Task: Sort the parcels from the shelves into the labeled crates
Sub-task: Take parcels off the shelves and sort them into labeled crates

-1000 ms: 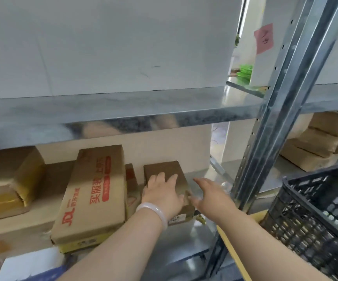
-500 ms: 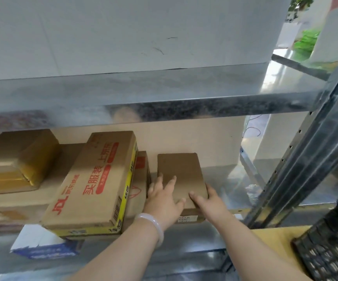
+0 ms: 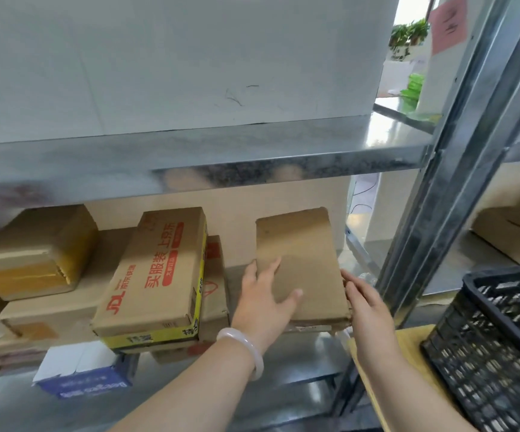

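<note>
A plain brown cardboard parcel [image 3: 299, 254] is tilted up at its near end above the metal shelf [image 3: 302, 360]. My left hand [image 3: 265, 304], with a pale bangle on the wrist, grips its left edge with the thumb lying on top. My right hand [image 3: 366, 304] presses against its right side near the front corner. A black plastic crate [image 3: 495, 344] sits at the lower right on a yellow-topped surface.
Left of the held parcel lie a JDL-printed box [image 3: 156, 275], a flatter box under it, a tan taped box [image 3: 34, 251] and a white-and-blue carton [image 3: 81, 375]. A metal shelf board [image 3: 190, 163] runs overhead. A steel upright [image 3: 433, 213] stands right of my hands. More boxes lie beyond it.
Both hands have closed on the plain parcel and lifted its near end off the shelf, drawing it towards me. The view has swung, bringing the black crate back in at the right.
</note>
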The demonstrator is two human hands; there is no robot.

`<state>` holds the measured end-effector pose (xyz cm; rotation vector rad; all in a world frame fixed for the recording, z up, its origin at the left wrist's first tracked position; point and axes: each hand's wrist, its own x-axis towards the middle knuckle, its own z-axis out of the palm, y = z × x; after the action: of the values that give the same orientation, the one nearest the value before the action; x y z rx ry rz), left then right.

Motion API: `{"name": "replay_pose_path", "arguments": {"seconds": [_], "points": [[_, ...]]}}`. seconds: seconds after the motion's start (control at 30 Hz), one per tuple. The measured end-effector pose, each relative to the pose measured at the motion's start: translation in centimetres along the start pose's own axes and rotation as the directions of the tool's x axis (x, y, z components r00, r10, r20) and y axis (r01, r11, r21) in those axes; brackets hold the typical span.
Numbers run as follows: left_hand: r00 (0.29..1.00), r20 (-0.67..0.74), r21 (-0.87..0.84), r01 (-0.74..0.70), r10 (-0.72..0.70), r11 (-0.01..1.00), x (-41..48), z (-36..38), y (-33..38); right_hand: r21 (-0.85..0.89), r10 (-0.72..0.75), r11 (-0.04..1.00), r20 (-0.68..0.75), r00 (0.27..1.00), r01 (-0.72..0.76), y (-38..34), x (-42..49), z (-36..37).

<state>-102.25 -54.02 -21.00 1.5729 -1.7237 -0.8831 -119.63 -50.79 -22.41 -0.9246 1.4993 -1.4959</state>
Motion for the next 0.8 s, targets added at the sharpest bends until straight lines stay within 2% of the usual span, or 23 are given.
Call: {"name": "replay_pose_path", "arguments": {"seconds": [0.1, 0.23, 0.33, 0.43, 0.53, 0.6, 0.7, 0.8], "points": [[0.998, -0.037, -0.058, -0.052, 0.050, 0.997, -2.1, -1.9, 0.8, 0.055, -0.025, 0.998, -0.026, 0.999, 0.027, -1.7, -3.1, -0.2], [0.980, -0.075, -0.147, -0.192, 0.183, 0.970, -6.4, -5.7, 1.8, 0.082, 0.019, 0.996, 0.083, 0.996, -0.026, -5.2, -8.3, 0.0], [0.968, -0.091, -0.131, -0.246, 0.236, 0.960, -10.3, -9.5, 2.1, 0.070, -0.079, 0.995, 0.085, 0.993, 0.073, -7.6, -13.3, 1.3], [0.985, -0.031, -0.091, -0.170, 0.168, 0.981, -14.5, -14.4, 2.2, -0.005, -0.212, 0.977, 0.063, 0.975, 0.213, -9.1, -18.8, 4.2], [0.990, -0.044, -0.150, -0.141, 0.136, 0.979, -18.6, -19.7, 1.0, -0.076, -0.284, 0.952, 0.141, 0.948, 0.297, -9.9, -23.9, 8.2], [0.993, -0.072, -0.282, -0.114, 0.097, 0.953, -21.3, -23.3, -0.8, 0.023, -0.309, 0.950, 0.203, 0.929, 0.311, -10.1, -26.6, 10.9], [0.988, -0.132, -0.501, -0.131, 0.075, 0.855, -25.8, -28.2, -4.5, 0.151, -0.309, 0.950, 0.329, 0.892, 0.274, -10.1, -30.0, 15.3], [0.968, -0.232, -0.555, -0.209, 0.092, 0.805, -30.1, -32.3, -8.2, 0.162, -0.328, 0.945, 0.479, 0.814, 0.286, -9.8, -33.9, 20.4]]}}
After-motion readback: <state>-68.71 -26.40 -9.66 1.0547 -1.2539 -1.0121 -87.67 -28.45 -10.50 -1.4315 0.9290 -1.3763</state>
